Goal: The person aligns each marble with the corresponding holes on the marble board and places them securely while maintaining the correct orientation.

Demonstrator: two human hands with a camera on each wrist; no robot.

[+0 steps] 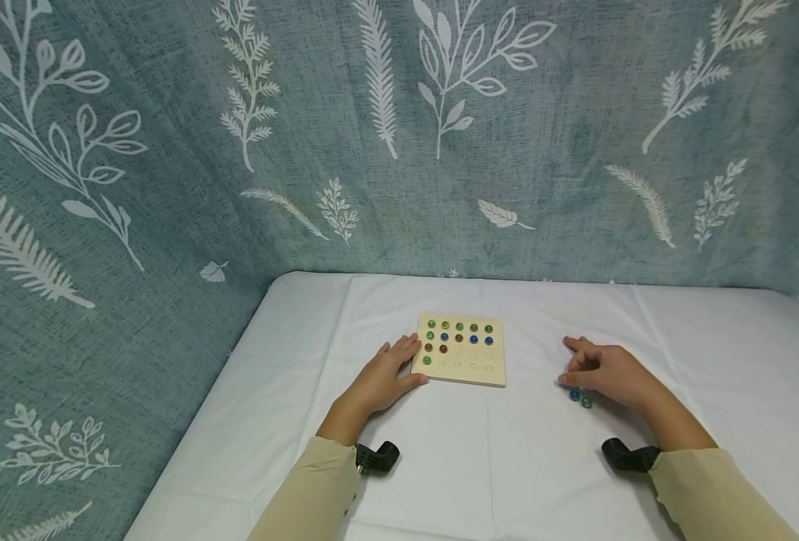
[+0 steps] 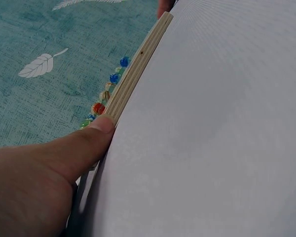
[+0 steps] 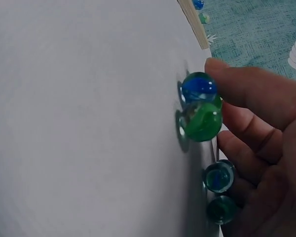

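My left hand (image 1: 387,377) rests at the left side of a pale wooden board (image 1: 467,379), fingers along its edge. In the left wrist view, its thumb (image 2: 79,148) touches the board's side. Glass marbles (image 1: 474,327) in green, amber and blue sit in the board's upper rows and left column. To the right, my right hand (image 1: 605,370) is low over the table with loosely bent fingers, beside a small group of loose marbles. A blue marble (image 3: 200,88) and a green marble (image 3: 202,121) lie before its fingertips; another green one is partly hidden behind them.
Two darker marbles (image 3: 219,177) lie under the right hand's lower fingers. A white cloth (image 1: 487,458) covers the table. Hollows (image 1: 473,365) show in the board's lower right. Patterned teal fabric (image 1: 386,135) hangs behind and at the left. Each wrist wears a black camera (image 1: 379,457).
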